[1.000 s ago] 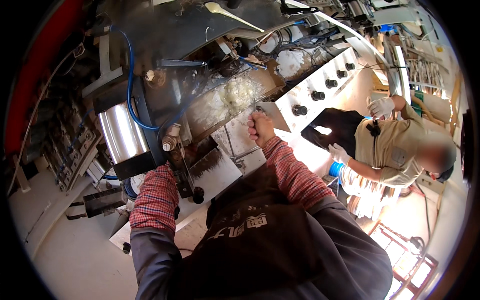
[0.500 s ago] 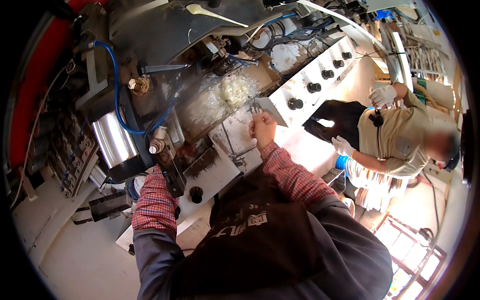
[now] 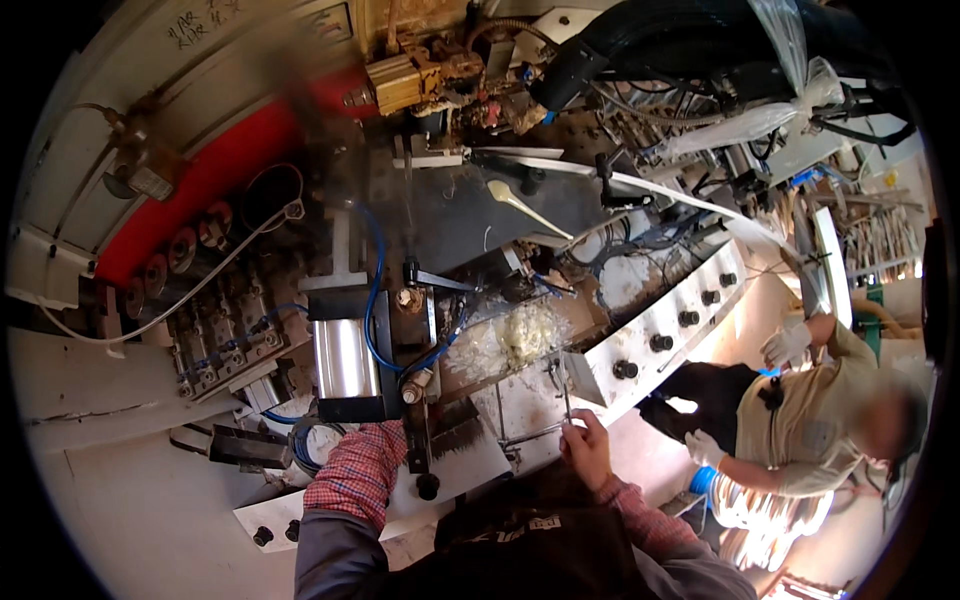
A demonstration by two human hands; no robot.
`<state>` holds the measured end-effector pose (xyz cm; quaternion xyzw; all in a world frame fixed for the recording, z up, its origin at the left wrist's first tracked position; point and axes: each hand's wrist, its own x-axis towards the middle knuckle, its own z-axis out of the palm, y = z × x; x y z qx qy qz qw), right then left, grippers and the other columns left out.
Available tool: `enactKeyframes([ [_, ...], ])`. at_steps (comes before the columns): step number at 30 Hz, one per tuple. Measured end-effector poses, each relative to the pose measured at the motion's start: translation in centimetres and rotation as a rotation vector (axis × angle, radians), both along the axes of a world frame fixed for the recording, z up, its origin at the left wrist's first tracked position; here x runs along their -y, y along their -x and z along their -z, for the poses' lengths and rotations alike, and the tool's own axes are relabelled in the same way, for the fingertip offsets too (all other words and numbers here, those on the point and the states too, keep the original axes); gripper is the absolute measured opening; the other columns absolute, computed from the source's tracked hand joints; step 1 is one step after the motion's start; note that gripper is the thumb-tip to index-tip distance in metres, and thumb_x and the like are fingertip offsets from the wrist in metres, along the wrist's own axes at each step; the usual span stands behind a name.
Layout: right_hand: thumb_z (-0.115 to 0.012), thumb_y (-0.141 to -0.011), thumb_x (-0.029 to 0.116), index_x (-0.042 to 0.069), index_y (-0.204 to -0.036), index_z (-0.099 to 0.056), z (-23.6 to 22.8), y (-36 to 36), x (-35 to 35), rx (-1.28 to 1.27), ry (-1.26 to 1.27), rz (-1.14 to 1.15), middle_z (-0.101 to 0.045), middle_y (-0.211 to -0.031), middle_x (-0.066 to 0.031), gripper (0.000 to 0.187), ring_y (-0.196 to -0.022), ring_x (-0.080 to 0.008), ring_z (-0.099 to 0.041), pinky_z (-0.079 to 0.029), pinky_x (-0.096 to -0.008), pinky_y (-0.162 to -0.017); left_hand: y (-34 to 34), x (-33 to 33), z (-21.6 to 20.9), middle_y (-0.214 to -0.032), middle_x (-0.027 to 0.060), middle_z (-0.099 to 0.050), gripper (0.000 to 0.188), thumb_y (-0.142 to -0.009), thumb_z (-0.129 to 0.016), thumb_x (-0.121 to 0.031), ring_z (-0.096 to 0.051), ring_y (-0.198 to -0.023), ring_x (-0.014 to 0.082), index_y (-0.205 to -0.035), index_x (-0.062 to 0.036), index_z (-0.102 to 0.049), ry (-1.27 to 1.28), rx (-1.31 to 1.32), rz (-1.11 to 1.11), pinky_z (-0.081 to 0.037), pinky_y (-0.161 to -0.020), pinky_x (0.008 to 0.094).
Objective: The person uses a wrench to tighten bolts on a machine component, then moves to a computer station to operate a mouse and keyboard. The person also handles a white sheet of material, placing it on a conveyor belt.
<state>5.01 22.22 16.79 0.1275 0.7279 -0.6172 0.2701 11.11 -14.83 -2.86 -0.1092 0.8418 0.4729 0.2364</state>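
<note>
My right hand (image 3: 588, 450) is closed in a pinch on the near end of a thin metal rod (image 3: 567, 392), over the pale front plate of the machine. Its far end lies by a small dark fitting near the grey angled plate. My left forearm, in a red checked sleeve (image 3: 362, 472), reaches in beside a shiny metal cylinder (image 3: 345, 358) with black end blocks. That hand is hidden behind the machine parts, so its fingers do not show. Beyond my right hand, a clump of whitish-yellow glue-like material (image 3: 525, 333) sits in a trough.
Black knobs (image 3: 661, 343) line the white panel to the right. A blue air hose (image 3: 375, 300) loops past the cylinder. A pale, spoon-shaped spatula (image 3: 528, 208) lies on the dark plate beyond. At the right stands another person (image 3: 800, 430) wearing white gloves.
The whole view has shifted, showing more of the machine's far side. My right hand has drawn back toward me from the trough and now pinches the rod's near end. My left forearm stays by the cylinder.
</note>
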Motion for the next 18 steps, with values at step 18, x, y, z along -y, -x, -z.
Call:
enactKeyframes([
  [18,-0.058,-0.095,0.005,0.001,-0.133,-0.053,-16.7,19.8,8.5,-0.269,0.446,-0.644,-0.063,-0.11,-0.0086,0.039,-0.097,-0.0116,-0.061,-0.049,-0.0211,-0.07,-14.2,-0.2,-15.8,-0.078,0.0231,-0.067,0.023,-0.095,-0.053,-0.026,-0.065,-0.076,0.0452,-0.092,-0.0055,-0.063,0.572,-0.064,-0.663,-0.05,-0.067,0.0538],
])
